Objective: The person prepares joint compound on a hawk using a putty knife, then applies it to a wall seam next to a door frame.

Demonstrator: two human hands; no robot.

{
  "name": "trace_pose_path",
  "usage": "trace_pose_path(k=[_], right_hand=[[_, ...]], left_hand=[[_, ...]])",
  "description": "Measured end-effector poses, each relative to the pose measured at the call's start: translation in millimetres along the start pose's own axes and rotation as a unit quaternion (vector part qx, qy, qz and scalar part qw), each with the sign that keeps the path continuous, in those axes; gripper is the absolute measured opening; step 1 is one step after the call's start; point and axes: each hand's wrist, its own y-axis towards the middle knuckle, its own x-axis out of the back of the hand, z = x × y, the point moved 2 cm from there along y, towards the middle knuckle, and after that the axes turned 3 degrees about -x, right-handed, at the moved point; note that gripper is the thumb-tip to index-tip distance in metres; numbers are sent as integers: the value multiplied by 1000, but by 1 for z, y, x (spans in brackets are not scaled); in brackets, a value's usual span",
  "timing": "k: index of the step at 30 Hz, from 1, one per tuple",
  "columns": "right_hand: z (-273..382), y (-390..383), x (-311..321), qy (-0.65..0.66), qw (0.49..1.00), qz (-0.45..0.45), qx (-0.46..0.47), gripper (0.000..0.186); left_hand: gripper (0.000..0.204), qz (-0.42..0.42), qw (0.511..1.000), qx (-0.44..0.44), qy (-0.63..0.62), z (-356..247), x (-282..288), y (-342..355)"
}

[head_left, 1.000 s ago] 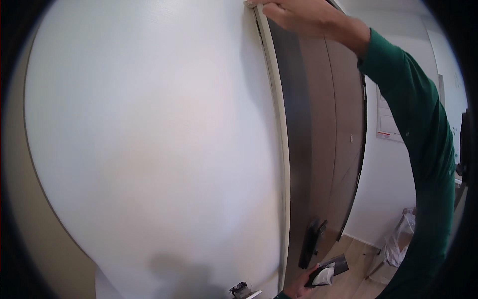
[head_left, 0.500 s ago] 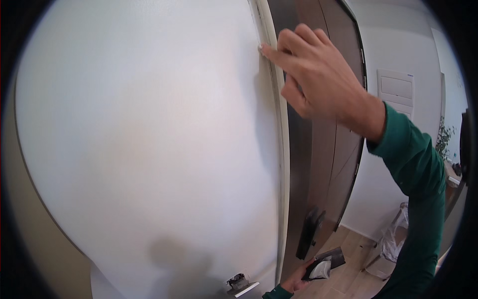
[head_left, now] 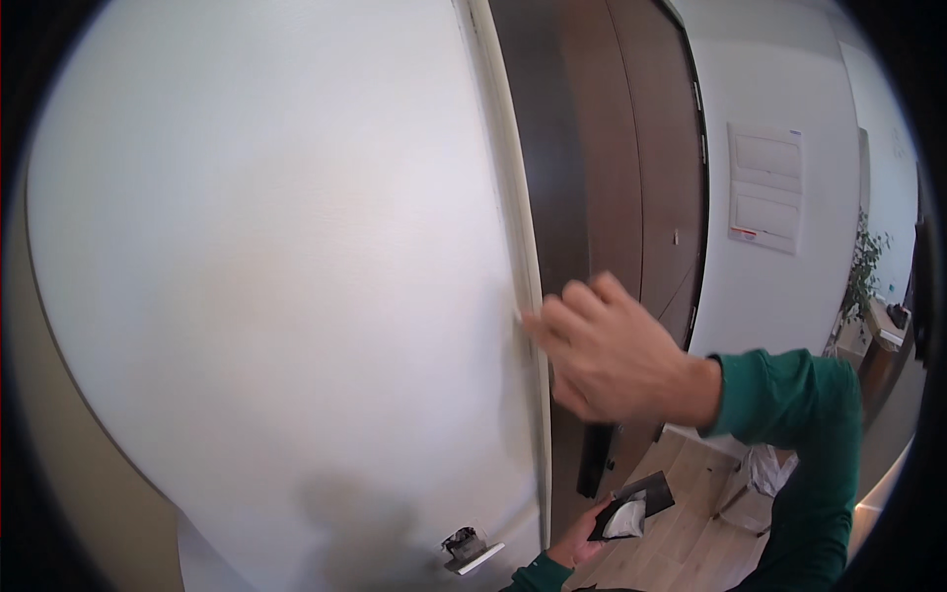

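Note:
My right hand (head_left: 612, 355), slightly blurred, reaches toward the joint between the white wall panel (head_left: 296, 247) and the pale trim strip (head_left: 530, 286). Its index finger points out to the joint, a bit of white at the tip; the other fingers bend inward and hold nothing visible. Down low, my left hand (head_left: 577, 541) grips a black, flat-bladed spreader (head_left: 651, 490). A lump of white paste (head_left: 626, 518) lies on the spreader.
A brown door (head_left: 612, 148) with a black handle (head_left: 595, 464) stands beyond the trim. An uncovered wall box (head_left: 462, 543) sits low in the panel. At right are a white cabinet panel (head_left: 766, 183), a plant (head_left: 866, 261) and a plastic-covered stool-like item (head_left: 752, 493).
My right hand has moved down along the joint, from near the top to about mid-height. The view has shifted a little to the right. My left hand still holds the spreader.

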Motion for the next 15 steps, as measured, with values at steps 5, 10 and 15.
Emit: trace_pose_path(k=[5,10,15], right_hand=[[4,-84,18,185,980,47,57,79],[22,-170,-5,266,920,287,23,81],[31,-208,-17,338,880,334,-21,76]], left_hand=[[39,32,998,-58,-21,-9,-24,-21],[38,89,992,-67,-56,-28,-72,-46],[39,46,939,-271,206,-23,-106,-63]])
